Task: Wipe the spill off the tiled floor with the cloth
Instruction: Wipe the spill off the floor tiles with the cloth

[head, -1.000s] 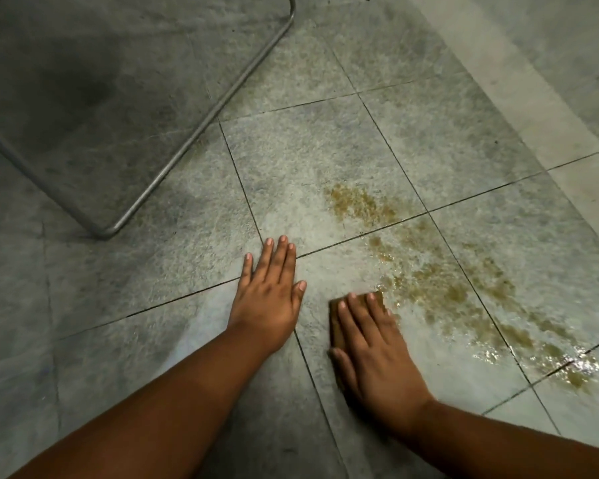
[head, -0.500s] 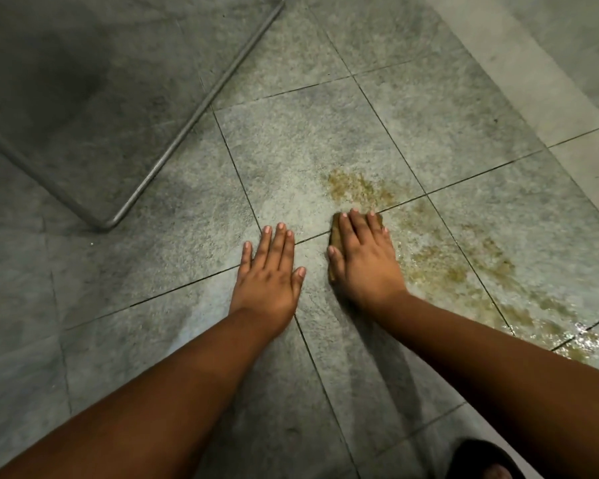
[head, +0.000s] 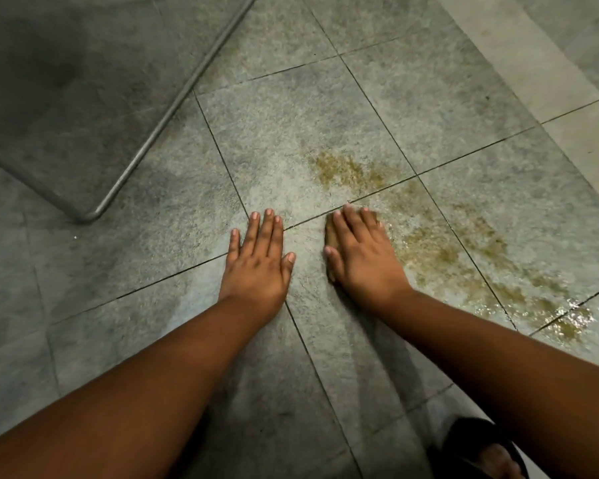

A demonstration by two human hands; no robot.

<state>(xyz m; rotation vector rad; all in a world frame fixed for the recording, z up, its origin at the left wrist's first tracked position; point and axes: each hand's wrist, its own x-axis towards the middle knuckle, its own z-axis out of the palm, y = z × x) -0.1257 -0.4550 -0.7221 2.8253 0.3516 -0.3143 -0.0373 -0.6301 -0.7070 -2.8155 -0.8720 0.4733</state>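
A yellow-brown wet spill (head: 440,250) spreads across the grey tiled floor (head: 291,126), from a patch near the tile joint to a shiny puddle at the right. My right hand (head: 360,250) lies flat with straight fingers on a small brown cloth (head: 332,233), pressing it to the floor at the spill's left edge. Only a strip of the cloth shows beside the hand. My left hand (head: 260,257) rests flat on the dry tile to the left, fingers straight, holding nothing.
A bent metal tube frame (head: 173,108) lies on the floor at the upper left, its corner near my left hand. A foot in a dark sandal (head: 488,451) shows at the bottom right. A paler floor strip (head: 519,63) runs along the upper right.
My right hand slid the cloth forward from near me up to the tile joint, then stayed about there. My left hand has kept its place.
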